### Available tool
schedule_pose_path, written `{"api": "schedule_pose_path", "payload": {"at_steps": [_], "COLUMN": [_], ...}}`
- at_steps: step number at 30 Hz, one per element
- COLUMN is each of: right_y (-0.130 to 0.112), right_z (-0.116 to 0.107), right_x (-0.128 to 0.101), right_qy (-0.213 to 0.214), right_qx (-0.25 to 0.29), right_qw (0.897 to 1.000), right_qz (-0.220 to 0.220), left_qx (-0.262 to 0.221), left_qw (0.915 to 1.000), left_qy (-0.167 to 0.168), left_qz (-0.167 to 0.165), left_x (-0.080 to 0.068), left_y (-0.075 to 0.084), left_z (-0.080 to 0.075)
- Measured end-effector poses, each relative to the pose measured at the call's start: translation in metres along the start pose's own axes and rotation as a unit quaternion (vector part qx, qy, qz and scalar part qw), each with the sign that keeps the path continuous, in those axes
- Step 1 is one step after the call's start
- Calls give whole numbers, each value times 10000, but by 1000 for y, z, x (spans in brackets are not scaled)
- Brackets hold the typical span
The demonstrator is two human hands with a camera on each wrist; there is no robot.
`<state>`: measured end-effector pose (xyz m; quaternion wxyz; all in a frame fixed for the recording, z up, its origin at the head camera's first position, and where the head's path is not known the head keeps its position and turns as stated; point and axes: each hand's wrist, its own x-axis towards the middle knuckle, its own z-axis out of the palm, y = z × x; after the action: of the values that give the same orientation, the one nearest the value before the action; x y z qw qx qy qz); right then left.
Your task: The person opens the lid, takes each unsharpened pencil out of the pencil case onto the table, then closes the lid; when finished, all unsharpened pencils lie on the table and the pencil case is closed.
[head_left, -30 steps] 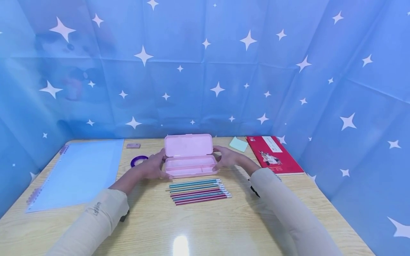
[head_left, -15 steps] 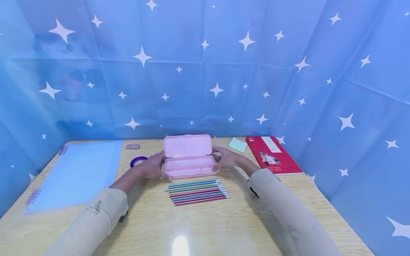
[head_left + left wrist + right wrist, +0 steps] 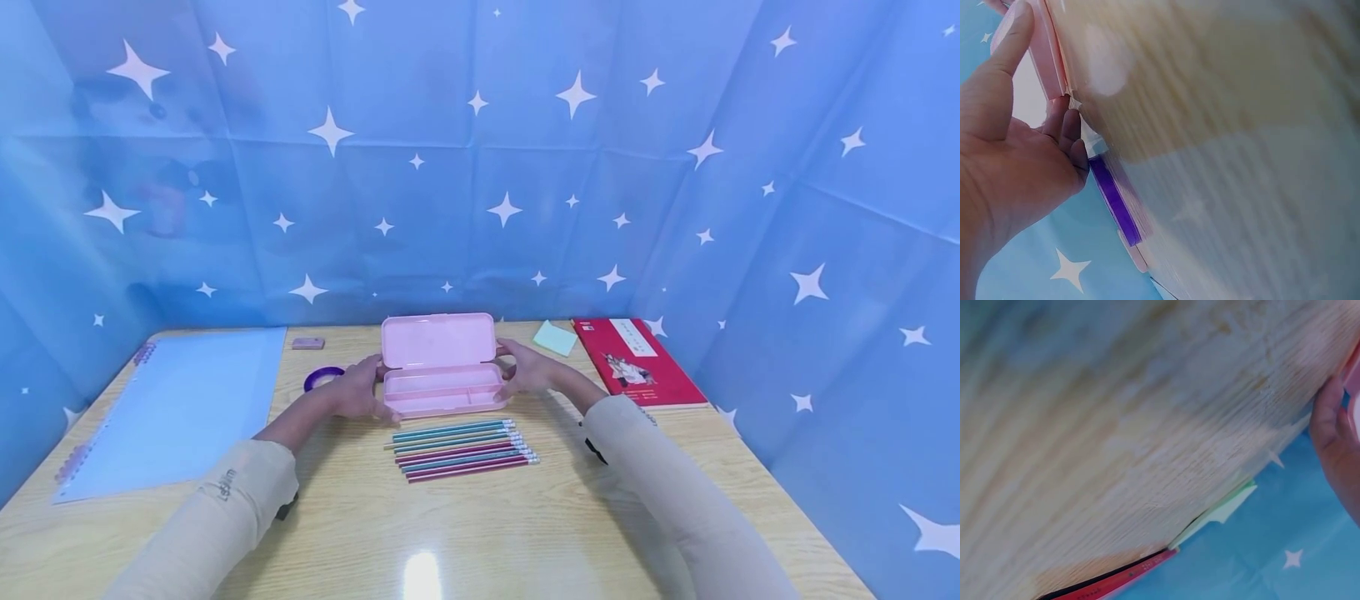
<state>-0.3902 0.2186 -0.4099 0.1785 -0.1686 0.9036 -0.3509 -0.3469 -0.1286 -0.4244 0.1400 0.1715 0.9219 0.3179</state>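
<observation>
A pink pencil case [image 3: 444,402] stands on the wooden table with its lid [image 3: 438,340] raised; the compartments I can see inside hold nothing. My left hand [image 3: 356,390] grips the case's left end, thumb at the front corner and fingers round toward the back. In the left wrist view, that hand [image 3: 1029,125] has its thumb stretched along the pink case [image 3: 1047,53]. At the right end, my right hand [image 3: 529,368] holds the case the same way; its far fingers are partly hidden. Several pencils [image 3: 461,450] with white erasers lie side by side in front of the case.
A purple tape roll [image 3: 323,377] and a small pink eraser [image 3: 307,343] lie left of the case. Farther left is a spiral notebook [image 3: 176,408]. Light green sticky notes [image 3: 556,338] and a red book [image 3: 637,362] lie to the right, before a blue starry curtain [image 3: 450,167].
The whole head view shifts slightly left. Both hands keep their hold on the case, and the case and pencils stay where they were on the table.
</observation>
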Motion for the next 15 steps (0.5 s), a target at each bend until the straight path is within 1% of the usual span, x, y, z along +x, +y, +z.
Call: {"api": "schedule_pose_path", "payload": {"at_steps": [4, 8, 12, 15], "right_y": [2, 3, 3, 1], "right_z": [0, 1, 2, 2], "right_x": [-1, -3, -5, -8], "right_qy": [18, 27, -93, -187], "right_qx": [131, 200, 215, 7], "right_qw": [9997, 9986, 9973, 9973], "right_qz": [-202, -499, -693, -712], "left_qx": [-36, -38, 38, 239], "left_qw": [10000, 10000, 9997, 9984], "left_qy": [10, 51, 108, 213], "left_qz": [-87, -7, 210, 457], "left_x": [-1, -1, -1, 0], "left_y": [0, -2, -4, -4], "left_z": [0, -2, -1, 0]}}
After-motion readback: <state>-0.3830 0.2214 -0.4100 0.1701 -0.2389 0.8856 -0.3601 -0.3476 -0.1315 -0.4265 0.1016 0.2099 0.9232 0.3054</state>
